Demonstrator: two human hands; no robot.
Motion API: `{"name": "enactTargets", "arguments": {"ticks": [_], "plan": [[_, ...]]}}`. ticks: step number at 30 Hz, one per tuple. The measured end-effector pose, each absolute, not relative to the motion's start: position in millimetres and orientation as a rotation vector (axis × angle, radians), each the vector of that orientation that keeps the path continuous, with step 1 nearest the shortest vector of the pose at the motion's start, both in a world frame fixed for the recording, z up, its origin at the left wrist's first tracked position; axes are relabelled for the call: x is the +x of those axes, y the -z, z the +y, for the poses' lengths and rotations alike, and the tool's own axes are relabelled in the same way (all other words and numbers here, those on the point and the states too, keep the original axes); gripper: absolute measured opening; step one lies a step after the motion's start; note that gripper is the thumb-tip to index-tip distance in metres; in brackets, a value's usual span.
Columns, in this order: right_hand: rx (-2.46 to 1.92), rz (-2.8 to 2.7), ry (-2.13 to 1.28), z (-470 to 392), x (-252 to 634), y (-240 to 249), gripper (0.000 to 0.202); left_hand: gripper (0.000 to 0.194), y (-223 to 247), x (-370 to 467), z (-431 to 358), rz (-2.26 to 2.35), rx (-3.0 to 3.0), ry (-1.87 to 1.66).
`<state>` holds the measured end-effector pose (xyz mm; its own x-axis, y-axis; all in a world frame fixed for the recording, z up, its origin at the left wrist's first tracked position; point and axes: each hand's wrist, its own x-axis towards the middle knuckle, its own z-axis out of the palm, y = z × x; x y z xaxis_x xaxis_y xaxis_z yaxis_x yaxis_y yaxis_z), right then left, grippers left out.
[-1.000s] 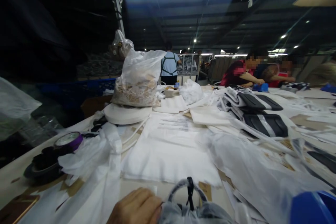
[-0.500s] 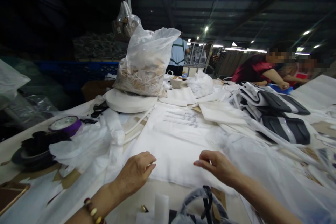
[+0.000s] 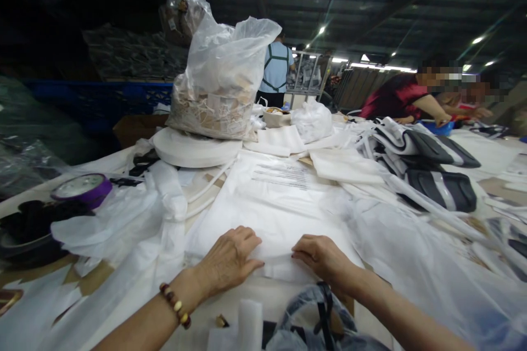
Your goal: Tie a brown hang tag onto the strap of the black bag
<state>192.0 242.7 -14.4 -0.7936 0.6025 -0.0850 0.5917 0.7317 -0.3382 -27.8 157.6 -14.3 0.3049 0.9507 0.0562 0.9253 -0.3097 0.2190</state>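
A white plastic bag (image 3: 272, 203) with printed dark text lies flat in front of me. My left hand (image 3: 233, 258), a beaded bracelet on its wrist, rests on the bag's near left edge with fingers and thumb apart. At the near right part of the bag is my right hand (image 3: 319, 258), its fingers bent and pressed together; whether they pinch the film is too small to tell. Below my hands sits a wrapped item with dark straps (image 3: 325, 312), beside a roll of white foam (image 3: 250, 323).
A big clear bag of paper pieces (image 3: 222, 82) stands beyond a white roll (image 3: 197, 148). Purple tape (image 3: 84, 189) lies left. Folded black-and-white items (image 3: 440, 189) are right. A person in red (image 3: 391, 96) leans over the table at back right.
My hands have come closer together over the bag's near edge. The left hand has moved right and its fingers have spread. The camera view has shifted slightly.
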Motion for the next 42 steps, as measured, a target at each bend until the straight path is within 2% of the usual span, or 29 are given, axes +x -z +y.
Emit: {"name": "enactTargets", "arguments": {"ticks": [3,12,14,16,18,23,27,32,36,40,42], "plan": [[-1.151,-2.793,-0.568,247,189,10,0.006,0.015,11,-20,163,1.740,2.464,-0.220],[-1.173,-2.809,-0.554,242,197,-10,0.013,0.016,4,-12,182,1.801,2.492,-0.150],[-1.155,-2.806,-0.599,240,201,-10,0.018,0.012,2,-13,182,1.789,2.482,-0.177],[-1.192,-2.740,-0.648,240,204,-8,0.015,0.009,1,-13,181,1.765,2.481,-0.220],[-1.266,-2.626,-0.696,241,206,-6,0.013,0.012,1,-11,181,1.736,2.495,-0.257],[-1.375,-2.359,-0.911,246,207,-3,0.028,0.016,2,-7,183,1.769,2.565,-0.281],[-1.311,-2.264,-1.077,247,214,-10,0.022,0.021,0,-11,182,1.885,2.609,-0.358],[-1.341,-2.149,-1.073,241,225,-14,0.013,0.021,-5,-17,178,1.922,2.643,-0.467],[-1.401,-2.083,-1.028,237,226,-9,0.023,0.007,-11,-8,175,1.852,2.663,-0.461],[-1.422,-2.112,-0.946,231,219,-10,0.033,0.028,-25,20,178,1.752,2.674,-0.322],[-1.416,-2.146,-0.908,228,215,-12,0.034,0.023,-31,37,182,1.686,2.694,-0.221]]}}
